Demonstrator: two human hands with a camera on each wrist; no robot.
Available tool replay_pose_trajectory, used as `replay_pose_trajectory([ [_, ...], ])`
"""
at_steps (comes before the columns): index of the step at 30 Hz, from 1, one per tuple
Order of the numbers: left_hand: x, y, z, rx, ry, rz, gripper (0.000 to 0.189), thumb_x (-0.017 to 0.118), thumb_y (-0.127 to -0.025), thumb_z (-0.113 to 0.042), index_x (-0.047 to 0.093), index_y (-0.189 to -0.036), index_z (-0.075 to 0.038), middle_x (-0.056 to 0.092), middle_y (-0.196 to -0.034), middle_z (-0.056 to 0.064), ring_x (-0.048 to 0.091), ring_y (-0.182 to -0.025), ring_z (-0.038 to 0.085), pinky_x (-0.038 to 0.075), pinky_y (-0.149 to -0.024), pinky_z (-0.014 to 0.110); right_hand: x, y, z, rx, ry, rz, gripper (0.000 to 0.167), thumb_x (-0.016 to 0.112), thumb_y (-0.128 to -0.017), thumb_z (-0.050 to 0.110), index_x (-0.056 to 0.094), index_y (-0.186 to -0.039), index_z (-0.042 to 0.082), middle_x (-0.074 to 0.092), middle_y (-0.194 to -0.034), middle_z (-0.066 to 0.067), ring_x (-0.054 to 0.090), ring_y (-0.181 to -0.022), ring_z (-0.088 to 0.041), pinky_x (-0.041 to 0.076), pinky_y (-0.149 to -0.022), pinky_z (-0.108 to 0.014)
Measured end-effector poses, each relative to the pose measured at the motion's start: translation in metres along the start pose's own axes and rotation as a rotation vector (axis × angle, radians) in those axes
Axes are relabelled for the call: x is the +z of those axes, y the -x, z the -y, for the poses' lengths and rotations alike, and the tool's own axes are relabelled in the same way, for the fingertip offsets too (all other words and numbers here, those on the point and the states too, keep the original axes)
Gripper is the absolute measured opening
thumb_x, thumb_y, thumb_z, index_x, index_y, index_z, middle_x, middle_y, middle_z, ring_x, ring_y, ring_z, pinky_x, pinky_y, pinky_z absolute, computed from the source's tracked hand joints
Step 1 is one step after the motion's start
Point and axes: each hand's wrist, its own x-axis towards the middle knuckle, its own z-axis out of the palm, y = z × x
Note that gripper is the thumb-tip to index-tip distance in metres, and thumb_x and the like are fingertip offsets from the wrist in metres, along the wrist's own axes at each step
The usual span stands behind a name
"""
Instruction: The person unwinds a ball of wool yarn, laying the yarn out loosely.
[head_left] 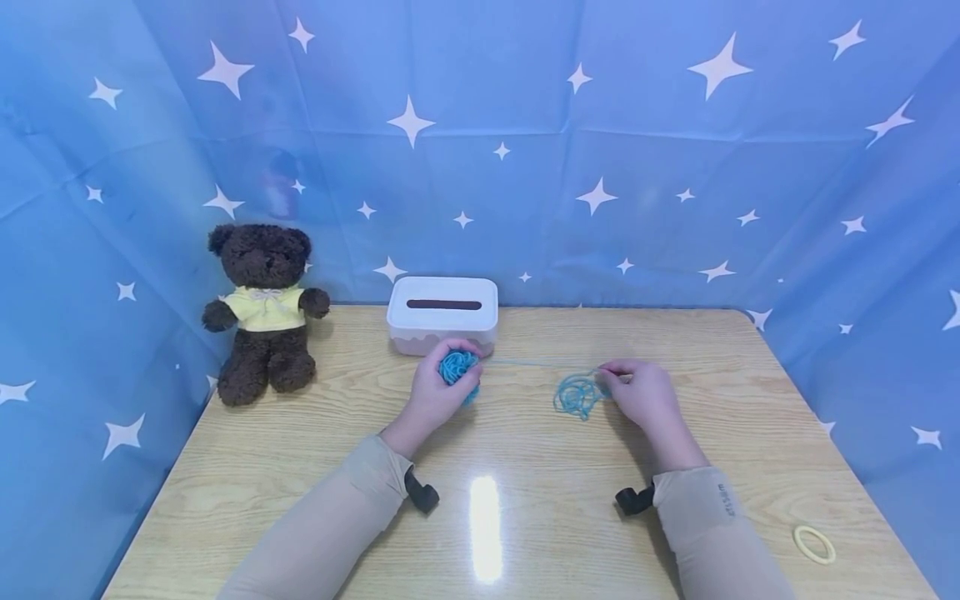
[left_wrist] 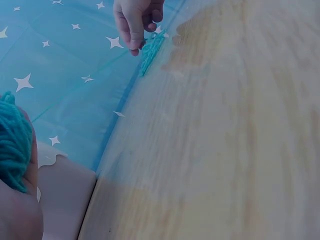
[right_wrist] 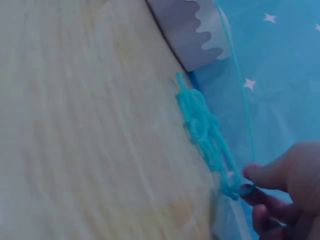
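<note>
A ball of blue yarn (head_left: 456, 367) is gripped in my left hand (head_left: 438, 387), just in front of a tissue box (head_left: 442, 317). From the ball a thin strand (head_left: 536, 362) runs taut to my right hand (head_left: 645, 392), whose thumb and fingertips pinch it. Beneath those fingertips a loose tangle of the same yarn (head_left: 577, 395) lies on the table. The right wrist view shows the strand (right_wrist: 242, 90) stretched past the looped tangle (right_wrist: 202, 130) to the pinching fingers. At the left wrist view's edge, the wound ball (left_wrist: 12, 145) sits against my palm.
A brown teddy bear (head_left: 266, 317) in a yellow shirt sits at the table's back left. Near the right front lies a pale yellow ring (head_left: 814, 544). A blue star-patterned curtain (head_left: 510, 167) hangs behind the wooden table (head_left: 555, 500).
</note>
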Motion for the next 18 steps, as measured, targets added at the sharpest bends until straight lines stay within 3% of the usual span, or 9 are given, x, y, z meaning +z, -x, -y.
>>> replay_pose_trajectory([
  [3,0.0,-0.001,0.0,0.008,0.0,0.015,0.028,0.076,-0.098,-0.002,0.066,-0.124,-0.008,0.075,-0.125,0.014,0.069,-0.12,0.023,0.055,-0.109,0.028,0.004,0.0,0.005,-0.023,0.032,0.049,0.033,0.064,-0.111,0.033,0.08,-0.131,0.011,0.073,-0.143,-0.023,0.064,-0.139,-0.048,0.052,-0.113,-0.066],
  [7,0.001,-0.001,-0.001,0.0,0.004,0.033,0.028,0.076,-0.099,-0.002,0.066,-0.124,-0.009,0.075,-0.125,0.019,0.069,-0.121,0.022,0.054,-0.111,0.028,0.007,0.006,0.017,-0.068,0.062,0.054,0.034,0.064,-0.111,0.03,0.077,-0.135,0.01,0.065,-0.151,-0.027,0.06,-0.14,-0.051,0.049,-0.115,-0.07],
  [9,0.001,-0.001,-0.001,-0.004,0.002,0.038,0.029,0.076,-0.098,-0.002,0.066,-0.124,-0.009,0.075,-0.125,0.018,0.069,-0.121,0.022,0.054,-0.112,0.028,0.009,0.01,0.025,-0.106,0.06,0.031,0.036,0.064,-0.111,0.031,0.074,-0.139,0.01,0.064,-0.151,-0.027,0.067,-0.131,-0.049,0.054,-0.107,-0.067],
  [12,0.002,0.0,-0.002,-0.004,0.001,0.046,0.031,0.077,-0.098,-0.002,0.066,-0.125,-0.008,0.076,-0.125,0.016,0.07,-0.123,0.023,0.054,-0.113,0.028,0.016,0.016,0.041,-0.181,-0.009,-0.004,0.04,0.065,-0.111,0.032,0.071,-0.144,0.01,0.068,-0.145,-0.022,0.075,-0.11,-0.038,0.063,-0.089,-0.054],
  [15,0.002,0.001,-0.002,0.006,0.004,0.064,0.033,0.077,-0.096,-0.002,0.065,-0.127,-0.008,0.076,-0.125,0.014,0.07,-0.123,0.024,0.054,-0.113,0.028,0.031,0.021,0.059,-0.264,-0.158,0.033,0.043,0.069,-0.11,0.032,0.068,-0.148,0.012,0.076,-0.131,-0.018,0.075,-0.093,-0.025,0.063,-0.071,-0.037],
  [18,0.002,0.001,-0.001,0.021,0.016,0.085,0.035,0.076,-0.095,0.0,0.065,-0.128,-0.006,0.075,-0.125,0.015,0.069,-0.123,0.025,0.054,-0.113,0.029,0.05,0.025,0.077,-0.309,-0.291,0.113,0.047,0.07,-0.109,0.032,0.064,-0.153,0.015,0.077,-0.134,-0.015,0.075,-0.093,-0.02,0.063,-0.07,-0.028],
])
